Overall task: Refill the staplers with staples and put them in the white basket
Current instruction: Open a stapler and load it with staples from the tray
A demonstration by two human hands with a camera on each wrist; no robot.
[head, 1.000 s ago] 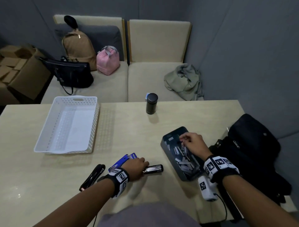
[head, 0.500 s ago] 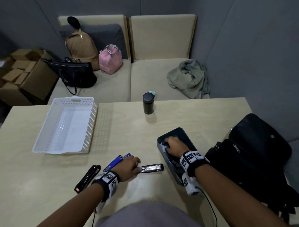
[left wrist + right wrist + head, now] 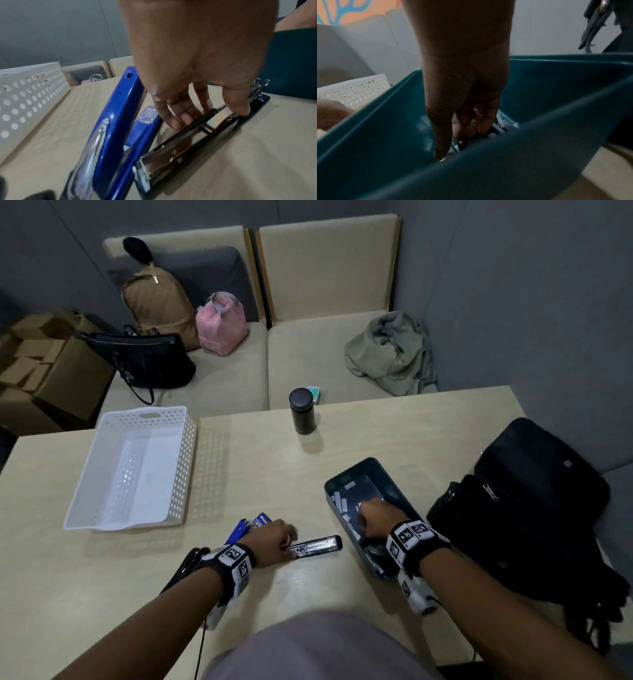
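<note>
- Right hand (image 3: pixel 375 517): fingers down among loose staple strips (image 3: pixel 340 503) inside the teal bin (image 3: pixel 394 477); whether a strip is pinched, cannot tell.
- Left hand (image 3: pixel 274 541): fingertips (image 3: pixel 176 124) and thumb pinning the black stapler (image 3: pixel 318 544), opened flat on the table (image 3: pixel 411 426), magazine exposed.
- Blue stapler (image 3: pixel 251 525): just beside, also open.
- Third, dark stapler (image 3: pixel 190 561): near the left wrist.
- White basket (image 3: pixel 102 474): holds no staplers; refilling at its first step, all placing left.
</note>
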